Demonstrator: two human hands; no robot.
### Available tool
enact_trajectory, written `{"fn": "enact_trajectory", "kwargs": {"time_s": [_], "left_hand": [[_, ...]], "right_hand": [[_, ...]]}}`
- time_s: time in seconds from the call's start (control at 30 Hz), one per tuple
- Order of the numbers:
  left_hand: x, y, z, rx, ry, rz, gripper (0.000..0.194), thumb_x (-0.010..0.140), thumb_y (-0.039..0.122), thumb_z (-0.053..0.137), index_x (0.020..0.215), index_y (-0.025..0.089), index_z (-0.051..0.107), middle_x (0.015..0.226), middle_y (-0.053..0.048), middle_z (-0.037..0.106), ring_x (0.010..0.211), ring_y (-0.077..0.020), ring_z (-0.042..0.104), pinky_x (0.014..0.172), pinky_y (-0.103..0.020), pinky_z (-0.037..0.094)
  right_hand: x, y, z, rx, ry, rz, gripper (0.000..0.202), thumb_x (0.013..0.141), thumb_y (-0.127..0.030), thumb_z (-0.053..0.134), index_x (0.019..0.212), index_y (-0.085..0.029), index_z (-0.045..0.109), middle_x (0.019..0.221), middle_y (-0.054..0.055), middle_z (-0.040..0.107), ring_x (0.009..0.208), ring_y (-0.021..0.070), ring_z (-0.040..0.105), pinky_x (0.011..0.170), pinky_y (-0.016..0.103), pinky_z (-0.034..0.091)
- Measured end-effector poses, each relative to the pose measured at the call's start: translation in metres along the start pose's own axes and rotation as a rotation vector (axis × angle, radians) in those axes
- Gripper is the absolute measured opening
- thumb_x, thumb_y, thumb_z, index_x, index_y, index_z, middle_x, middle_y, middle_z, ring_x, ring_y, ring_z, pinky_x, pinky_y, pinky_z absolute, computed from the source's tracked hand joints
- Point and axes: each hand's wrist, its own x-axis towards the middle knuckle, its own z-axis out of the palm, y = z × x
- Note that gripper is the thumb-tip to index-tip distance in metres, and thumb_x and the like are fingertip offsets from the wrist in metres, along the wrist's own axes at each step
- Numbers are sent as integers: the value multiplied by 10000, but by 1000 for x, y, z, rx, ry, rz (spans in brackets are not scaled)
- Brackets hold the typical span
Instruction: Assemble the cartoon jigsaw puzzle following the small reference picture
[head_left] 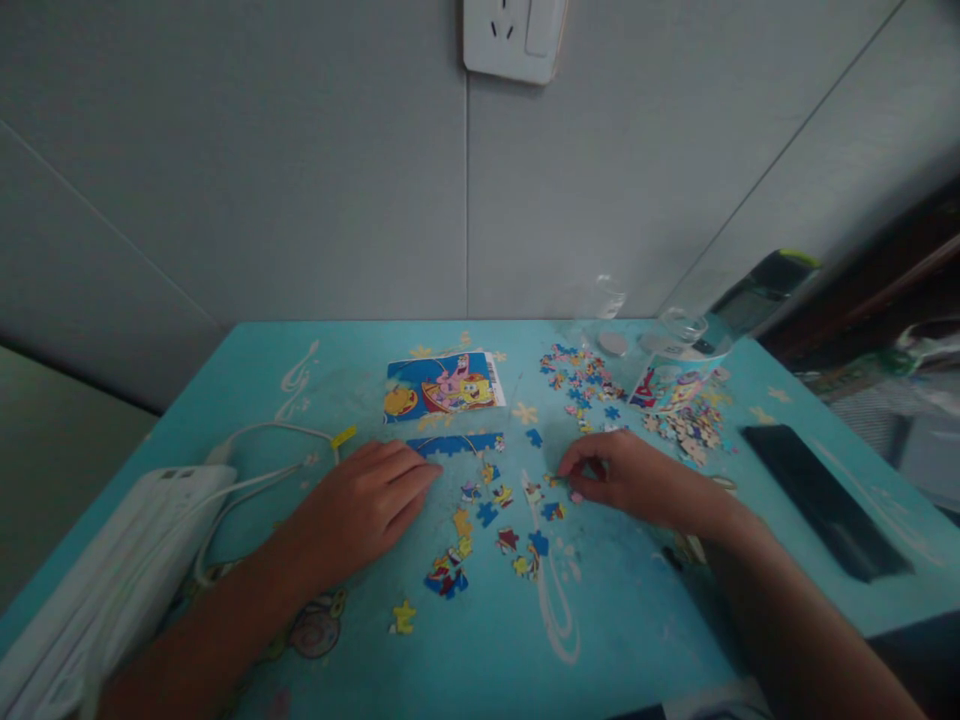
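My left hand [375, 495] lies flat on the table with its fingers stretched out, just below a joined strip of blue puzzle pieces [454, 443]. My right hand [611, 468] pinches a small yellowish puzzle piece [552, 480] between thumb and forefinger, low over the tabletop. Several loose pieces lie between the hands, among them a blue piece [487, 514] and a dark red piece [508, 540]. Nearer to me is a small joined cluster [447, 576], with a lone yellow piece [403, 617] below it. Behind the strip rests the printed cartoon picture card [442, 385].
Piles of puzzle pieces [577, 375] lie at the back right beside a picture-covered clear container [675, 380]. A dark flat strip [825, 500] lies at the right. A white power strip [127, 580] with cables stands at the left. A wall [337, 200] closes off the back.
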Motion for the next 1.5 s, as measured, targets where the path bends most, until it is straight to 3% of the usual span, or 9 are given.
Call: {"fn": "enact_trajectory", "kwargs": {"time_s": [0.4,0.83,1.13,1.5], "left_hand": [[-5,-4,6,-16,14,-10,259,1015,192,487,1205,183,663,1085,-70,696,1007,-232,632,916,-430,514],[-7,-6,7,-17,15,-21,261,1021,216,477,1183,205,682,1074,-59,706,984,-211,652,899,-379,540],[-12,-12,13,-4,38,-30,258,1011,238,516,1210,220,679,1115,-55,703,1007,-217,655,946,-403,527],[-7,-6,6,7,73,-61,274,1006,257,505,1196,222,700,1089,-62,715,984,-214,669,914,-388,565]], "right_hand": [[-7,-17,6,18,-55,-77,184,891,-142,656,964,-256,780,831,-21,753,696,119,642,664,230,464],[-14,-26,7,-141,17,-75,168,862,-115,671,867,-251,770,828,-9,753,754,150,670,734,276,452],[-7,-34,10,-82,135,-72,122,924,-191,636,883,-220,748,813,3,733,696,125,635,681,257,442],[-5,-33,21,-54,105,-115,108,934,-221,649,945,-226,757,846,11,741,718,127,650,698,257,461]]}}
